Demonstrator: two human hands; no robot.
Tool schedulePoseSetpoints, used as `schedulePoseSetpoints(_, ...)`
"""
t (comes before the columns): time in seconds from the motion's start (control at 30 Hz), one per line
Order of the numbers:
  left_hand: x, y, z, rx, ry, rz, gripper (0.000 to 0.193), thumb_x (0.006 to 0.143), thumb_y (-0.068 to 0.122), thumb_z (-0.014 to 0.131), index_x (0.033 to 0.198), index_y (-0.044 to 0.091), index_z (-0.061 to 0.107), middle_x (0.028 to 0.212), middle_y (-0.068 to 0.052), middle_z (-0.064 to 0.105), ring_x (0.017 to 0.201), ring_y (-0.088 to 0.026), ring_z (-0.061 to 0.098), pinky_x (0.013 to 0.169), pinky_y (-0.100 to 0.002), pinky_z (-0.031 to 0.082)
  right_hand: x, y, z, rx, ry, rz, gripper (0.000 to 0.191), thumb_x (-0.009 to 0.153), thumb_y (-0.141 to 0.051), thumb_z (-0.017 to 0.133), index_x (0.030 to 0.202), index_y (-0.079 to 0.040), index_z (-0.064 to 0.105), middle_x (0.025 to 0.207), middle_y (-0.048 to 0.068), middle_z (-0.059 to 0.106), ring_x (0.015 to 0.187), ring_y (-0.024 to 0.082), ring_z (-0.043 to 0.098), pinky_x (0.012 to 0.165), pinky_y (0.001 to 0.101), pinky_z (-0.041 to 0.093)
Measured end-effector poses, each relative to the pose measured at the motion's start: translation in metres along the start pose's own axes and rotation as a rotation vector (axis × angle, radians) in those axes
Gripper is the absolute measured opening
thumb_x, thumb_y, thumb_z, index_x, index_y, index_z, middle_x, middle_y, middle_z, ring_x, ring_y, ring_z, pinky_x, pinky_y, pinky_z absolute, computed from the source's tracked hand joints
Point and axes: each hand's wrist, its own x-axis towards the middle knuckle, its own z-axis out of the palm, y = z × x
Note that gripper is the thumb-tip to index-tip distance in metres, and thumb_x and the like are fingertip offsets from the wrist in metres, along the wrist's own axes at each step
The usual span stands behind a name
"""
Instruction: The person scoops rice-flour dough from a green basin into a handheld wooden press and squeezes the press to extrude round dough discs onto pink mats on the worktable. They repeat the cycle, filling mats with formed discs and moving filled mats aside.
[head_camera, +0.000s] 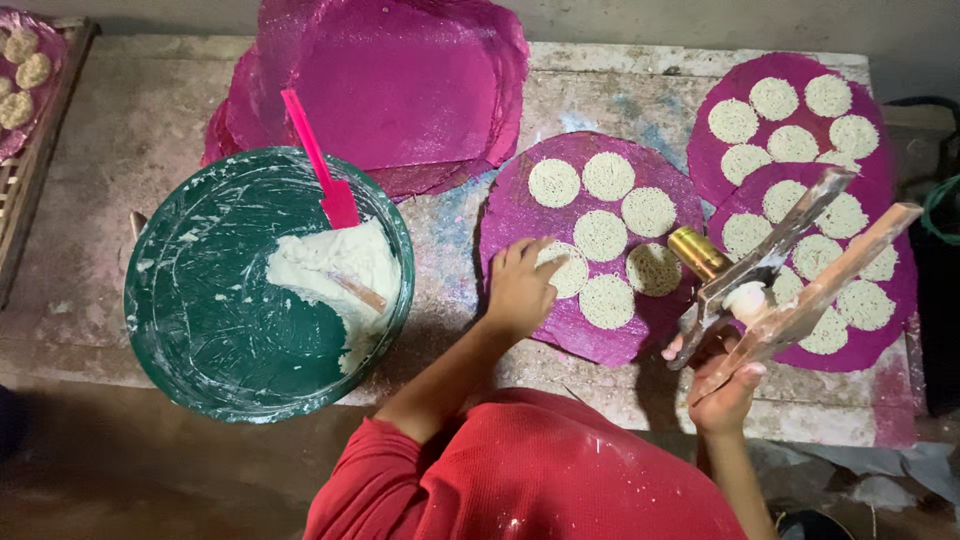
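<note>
- I see a long, paint-stained table (150, 110) running across the view, and everything here sits on it.
- At the left stands a big green tub (200, 320), smeared white inside, with a lump of white dough (335, 265) against its right wall and a pink spatula (318, 165) stuck upright in the dough.
- Behind the tub lies a stack of bare pink mats (400, 80), overlapping one another.
- In the middle is a round pink mat (515, 215) carrying seven pale noodle discs (608, 176); two more filled mats (720, 85) overlap at the right.
- A red sleeve (520, 470) fills the bottom centre.
- The right hand (725, 390) sits low at the right edge of the middle mat, its grip closed around the two wooden handles of a noodle press (790, 265). The press angles up and to the right from that grip, its brass barrel (697, 251) hanging just above the mat's right side, with white dough showing between the handles.
- The left hand (520, 290) lies flat on the middle mat, fingers stretched and loose, holding nothing; its fingertips touch the nearest disc (572, 277) at the mat's left.
- At the far left corner a wooden tray (45, 130) holds a few more discs.
</note>
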Motion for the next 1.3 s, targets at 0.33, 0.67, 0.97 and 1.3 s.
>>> schedulePoseSetpoints(0.33, 0.002, -0.007, 0.000, -0.133, -0.128, -0.161, 0.124, 0.076, 0.047, 0.085, 0.161, 0.000, 0.009, 0.148, -0.022, 0.047, 0.142, -0.034, 0.036, 0.118, -0.056, 0.013, 0.000, 0.008, -0.005, -0.075, 0.032, 0.033, 0.090, 0.100, -0.079, 0.042, 0.149, -0.004, 0.043, 0.116, 0.009, 0.066, 0.088, 0.011, 0.063, 0.072, 0.0248, 0.051)
schedulePoseSetpoints(0.67, 0.002, -0.003, -0.011, -0.129, -0.056, -0.154, 0.120, 0.075, 0.049, 0.087, 0.160, 0.003, 0.016, 0.150, -0.022, 0.046, 0.140, -0.034, 0.038, 0.118, -0.059, 0.011, -0.004, 0.019, -0.015, -0.044, 0.174, 0.086, 0.088, 0.103, -0.079, 0.044, 0.147, -0.003, 0.045, 0.101, 0.004, 0.061, 0.080, 0.008, 0.058, 0.066, 0.0219, 0.047)
schedulePoseSetpoints(0.97, 0.033, -0.055, -0.032, -0.136, 0.050, -0.362, 0.123, 0.070, 0.050, 0.086, 0.160, 0.007, 0.014, 0.150, -0.020, 0.046, 0.147, -0.033, 0.035, 0.124, -0.055, 0.015, -0.005, 0.018, -0.020, -0.050, 0.244, 0.069, 0.088, 0.103, -0.081, 0.045, 0.145, -0.004, 0.046, 0.088, 0.002, 0.056, 0.077, 0.010, 0.056, 0.065, 0.0243, 0.045)
schedulePoseSetpoints(1.3, -0.019, -0.050, -0.007, -0.931, 0.051, -0.936, 0.091, 0.093, 0.003, 0.051, 0.163, 0.032, 0.001, 0.166, -0.013, 0.026, 0.140, -0.035, 0.047, 0.106, -0.049, 0.051, -0.006, 0.017, -0.021, 0.001, 0.320, 0.097, 0.087, 0.103, -0.081, 0.049, 0.145, -0.005, 0.044, 0.088, -0.002, 0.057, 0.073, 0.008, 0.054, 0.064, 0.0241, 0.043)
